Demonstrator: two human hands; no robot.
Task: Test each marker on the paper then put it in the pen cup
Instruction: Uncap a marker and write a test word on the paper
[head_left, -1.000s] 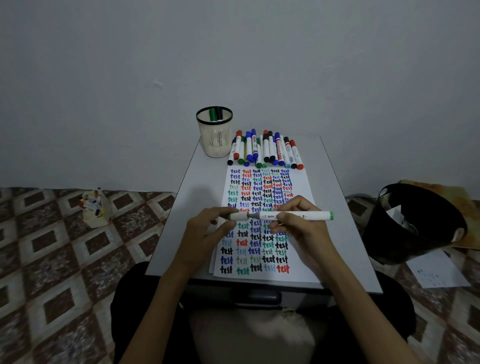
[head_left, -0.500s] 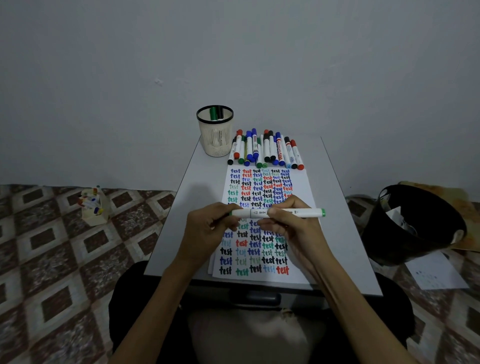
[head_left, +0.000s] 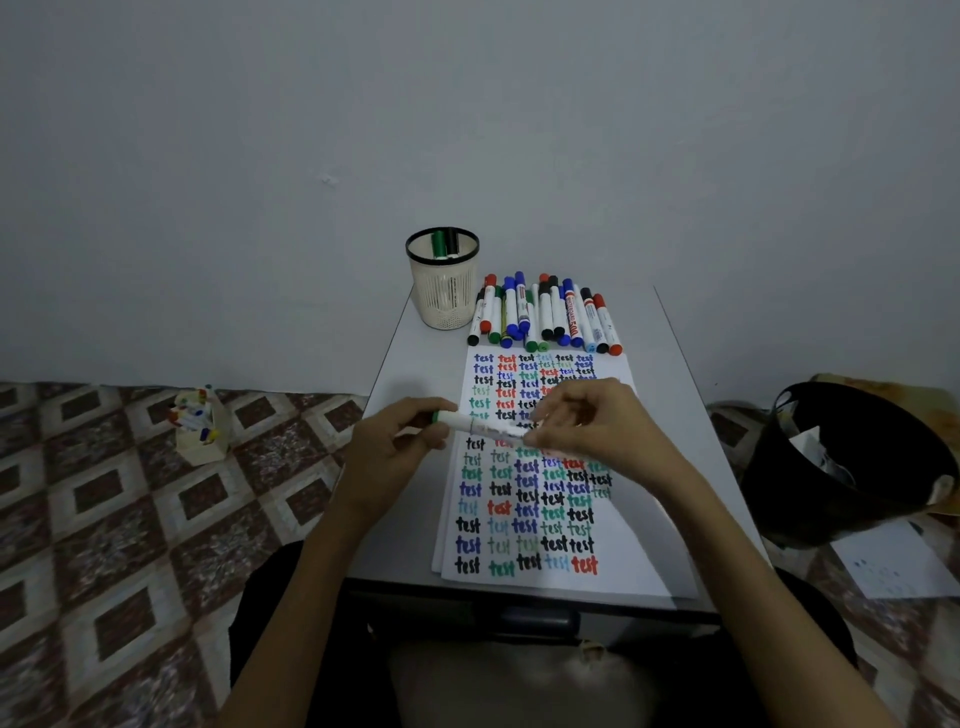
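A white marker with a green cap (head_left: 480, 426) lies level above the paper (head_left: 540, 467), held between both hands. My left hand (head_left: 400, 452) pinches its green-capped left end. My right hand (head_left: 592, 426) grips the right part of the barrel, which its fingers hide. The paper is covered with rows of the word "test" in several colours. At the back of the small grey table (head_left: 410, 374) stands the mesh pen cup (head_left: 443, 280) with two markers inside. A row of several capped markers (head_left: 545, 317) lies to its right.
A black waste bin (head_left: 841, 467) stands on the floor at the right, with a loose sheet (head_left: 893, 566) beside it. A small holder with markers (head_left: 200, 426) sits on the patterned floor at the left. A plain wall stands right behind the table.
The two halves of the marker have come together, so the cap is now pushed on. The marker has shifted left, and my right hand has slid along it and covers its right end.
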